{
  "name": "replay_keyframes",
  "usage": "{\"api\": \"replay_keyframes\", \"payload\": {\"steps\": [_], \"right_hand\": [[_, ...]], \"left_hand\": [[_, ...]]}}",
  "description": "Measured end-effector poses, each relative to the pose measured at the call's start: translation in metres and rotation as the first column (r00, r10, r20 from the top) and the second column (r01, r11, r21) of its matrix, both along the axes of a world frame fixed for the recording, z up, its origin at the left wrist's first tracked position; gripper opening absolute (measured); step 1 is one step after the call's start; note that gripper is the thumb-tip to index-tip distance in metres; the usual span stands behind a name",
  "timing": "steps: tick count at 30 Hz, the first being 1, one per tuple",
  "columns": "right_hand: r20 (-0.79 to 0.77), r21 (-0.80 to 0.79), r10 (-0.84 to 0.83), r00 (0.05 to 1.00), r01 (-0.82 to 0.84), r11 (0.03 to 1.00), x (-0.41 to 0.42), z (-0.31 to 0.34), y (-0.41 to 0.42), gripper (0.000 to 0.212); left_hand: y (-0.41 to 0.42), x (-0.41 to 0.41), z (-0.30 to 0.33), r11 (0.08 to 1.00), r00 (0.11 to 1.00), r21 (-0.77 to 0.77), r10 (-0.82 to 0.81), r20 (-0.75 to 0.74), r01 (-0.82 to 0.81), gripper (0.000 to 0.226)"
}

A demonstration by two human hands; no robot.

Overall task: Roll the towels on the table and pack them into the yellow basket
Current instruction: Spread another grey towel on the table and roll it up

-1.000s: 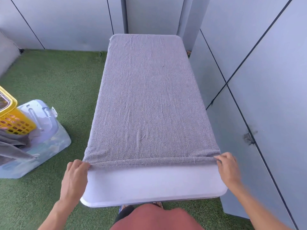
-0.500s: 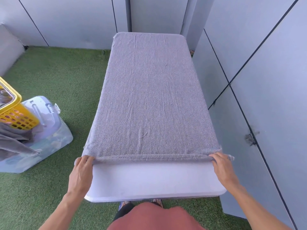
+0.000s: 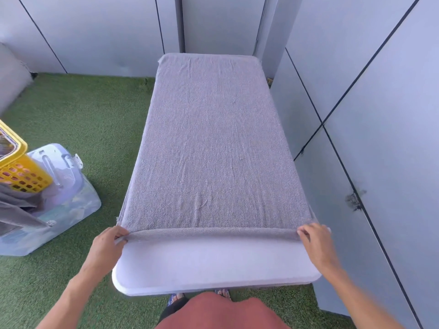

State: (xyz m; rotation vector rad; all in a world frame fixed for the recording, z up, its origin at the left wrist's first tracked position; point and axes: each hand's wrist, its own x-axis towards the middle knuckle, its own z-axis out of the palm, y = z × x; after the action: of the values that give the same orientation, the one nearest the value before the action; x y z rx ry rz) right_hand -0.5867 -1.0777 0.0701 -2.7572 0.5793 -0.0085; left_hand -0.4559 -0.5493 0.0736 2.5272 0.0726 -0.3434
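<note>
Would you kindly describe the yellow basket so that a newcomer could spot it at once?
Start at the long table covered by a grey towel. On the green turf to its left stands a clear plastic bin. The yellow basket sits on it, the only bright, perforated thing there.

The yellow basket (image 3: 14, 167) is cut off by the left edge.

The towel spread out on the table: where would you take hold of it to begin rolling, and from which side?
Probably at the two near corners, coming from the table's near end. The towel lies flat along the whole top, and its near hem is already turned into a narrow fold. The left hand and right hand pinch that fold at its ends, so it should roll evenly away from the person.
</note>
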Motion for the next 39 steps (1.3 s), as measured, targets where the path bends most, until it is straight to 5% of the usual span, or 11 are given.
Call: {"api": "replay_keyframes", "payload": {"steps": [1,5,16,21,26,31,39], "right_hand": [[0.024,0.005,0.015,1.0,-0.015,1.0,-0.008,-0.002,0.003,0.01],[0.018,-0.01,0.105,0.994,-0.104,0.994,-0.027,-0.006,0.004,0.042],[-0.213,0.135,0.18,0.96,-0.154,0.979,0.002,0.01,-0.035,0.021],[-0.089,0.325,-0.06,0.994,0.086,0.942,0.022,0.01,-0.024,0.028],[0.033,-0.195,-0.035,0.999,0.041,0.98,-0.004,-0.006,0.003,0.025],[0.008,-0.208,0.032,0.999,-0.03,0.978,-0.006,-0.021,0.005,0.046],[-0.184,-0.111,0.043,0.982,-0.064,0.992,0.006,-0.005,-0.014,0.026]], "left_hand": [[0.0,-0.003,-0.001,1.0,1.0,0.005,-0.007,0.008,0.007,0.02],[0.001,-0.013,-0.005,0.999,0.999,0.026,-0.023,0.043,0.022,0.021],[0.004,0.012,-0.001,0.96,0.958,0.167,-0.185,-0.217,0.224,0.02],[-0.001,0.017,-0.004,0.979,0.998,0.195,-0.061,0.023,0.056,0.017],[-0.013,-0.034,-0.02,0.923,0.941,0.359,-0.237,0.24,0.14,0.025],[-0.017,-0.051,-0.034,0.93,0.952,0.335,-0.228,0.206,0.15,0.056],[-0.009,-0.012,-0.023,0.917,0.949,0.324,-0.287,0.131,0.233,0.036]]}}
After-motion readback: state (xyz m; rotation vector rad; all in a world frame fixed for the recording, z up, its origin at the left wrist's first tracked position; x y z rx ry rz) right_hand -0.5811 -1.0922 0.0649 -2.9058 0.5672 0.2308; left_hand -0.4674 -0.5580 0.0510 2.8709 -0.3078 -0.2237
